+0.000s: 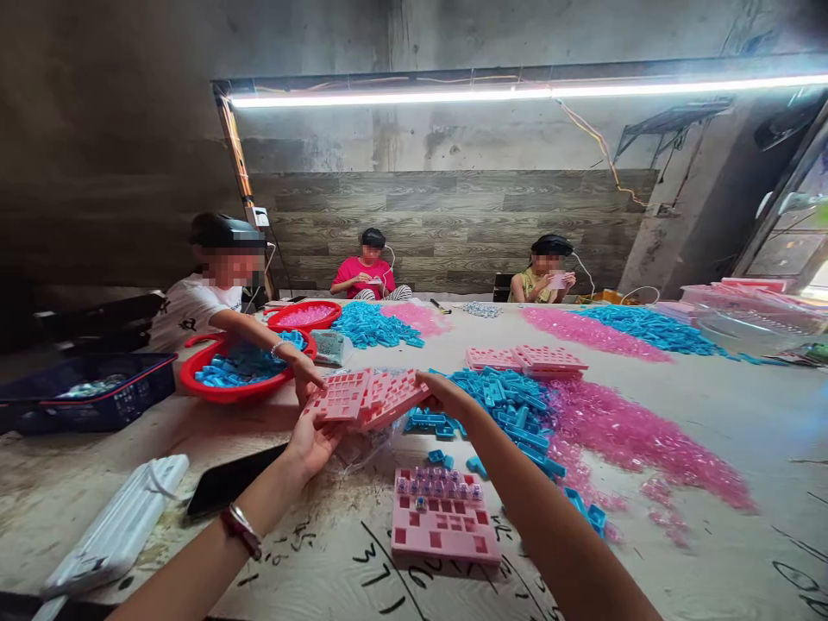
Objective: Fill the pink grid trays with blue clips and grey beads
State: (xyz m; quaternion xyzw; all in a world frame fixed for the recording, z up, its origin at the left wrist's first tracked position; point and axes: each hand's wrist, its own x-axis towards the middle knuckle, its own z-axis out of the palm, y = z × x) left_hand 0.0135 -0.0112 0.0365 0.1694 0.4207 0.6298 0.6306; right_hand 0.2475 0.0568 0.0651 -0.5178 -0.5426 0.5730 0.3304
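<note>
Pink trays (337, 395) sit grasped in both the left hand (316, 442) and right hand (442, 394), beside a co-worker's hand (305, 377); blue pieces (495, 395) lie right of the grip, another tray (445, 543) nearer.

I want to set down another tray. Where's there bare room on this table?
The table is bare right of the near pink pieces, and in front of them, beside the right forearm. Crowded: the middle, with blue parts and pink trays; the left, with red basins and a dark basket.
</note>
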